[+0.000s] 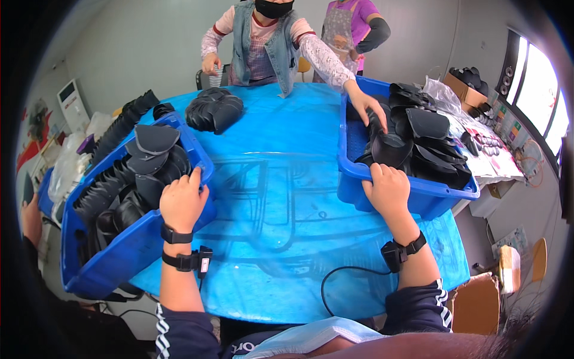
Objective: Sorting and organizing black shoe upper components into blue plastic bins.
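Note:
My left hand (184,200) is closed over the right-hand rim of a blue plastic bin (140,245) at the left. Rows and stacks of black curved, cup-like pieces (156,140) fill that bin. On the right, the fingers of my right hand (388,188) wrap the near rim of a second blue bin (427,200). More black curved pieces (427,122) are heaped inside it. A co-worker's hand (366,106) reaches into this bin from the far side and touches the pieces. Both my wrists wear black straps with small cabled devices.
A round table with a blue cover (269,197) lies between the bins. A bundle of black pieces (214,110) sits at its far left. A side table (484,161) with a plastic bag and a carton stands at the right. Two people stand across the table; another hand shows at the far left.

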`<state>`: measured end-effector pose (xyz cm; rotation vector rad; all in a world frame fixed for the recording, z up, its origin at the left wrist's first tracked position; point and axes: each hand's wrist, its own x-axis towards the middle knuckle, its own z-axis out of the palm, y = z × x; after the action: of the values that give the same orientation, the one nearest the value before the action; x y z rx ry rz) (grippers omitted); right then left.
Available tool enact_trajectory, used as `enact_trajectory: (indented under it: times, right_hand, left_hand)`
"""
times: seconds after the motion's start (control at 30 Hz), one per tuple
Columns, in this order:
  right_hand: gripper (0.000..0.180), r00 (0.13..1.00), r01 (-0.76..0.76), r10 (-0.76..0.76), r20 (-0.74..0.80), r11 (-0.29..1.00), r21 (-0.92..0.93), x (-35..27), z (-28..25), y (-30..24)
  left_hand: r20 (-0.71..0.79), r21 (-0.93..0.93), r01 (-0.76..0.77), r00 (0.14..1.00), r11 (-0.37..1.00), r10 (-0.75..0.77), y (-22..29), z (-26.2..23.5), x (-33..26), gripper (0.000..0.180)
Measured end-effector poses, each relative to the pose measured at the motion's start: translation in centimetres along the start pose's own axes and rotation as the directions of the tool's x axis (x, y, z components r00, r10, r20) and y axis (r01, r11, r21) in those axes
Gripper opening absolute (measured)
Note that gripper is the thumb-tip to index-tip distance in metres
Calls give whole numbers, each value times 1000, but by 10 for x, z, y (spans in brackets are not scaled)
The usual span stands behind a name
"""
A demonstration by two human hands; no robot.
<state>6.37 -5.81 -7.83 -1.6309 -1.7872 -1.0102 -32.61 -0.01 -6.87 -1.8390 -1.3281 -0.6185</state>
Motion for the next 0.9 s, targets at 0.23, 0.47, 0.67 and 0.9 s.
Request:
enact_trajectory:
  times: [0.23,0.47,0.67,0.9]
  right_hand:
    - [17,1000,-8,8,-7,1000,22,-1,-1,0]
    - [18,999,13,-13,-29,1000,0,0,2,-1]
    - [18,999,-22,21,-26,1000,-20,-2,1,-1]
    - [16,1000,-8,8,-23,1000,11,-2,-2,-1]
  left_hand:
    - [0,8,-1,1000,1000,1,0,1,0,31]
    - [12,6,6,1000,1000,-6,-1,1,-1,32]
    - [36,-52,9,999,999,-7,-2,-4,1,31]
    - [21,-102,-7,1000,995,9,-2,3,-2,27]
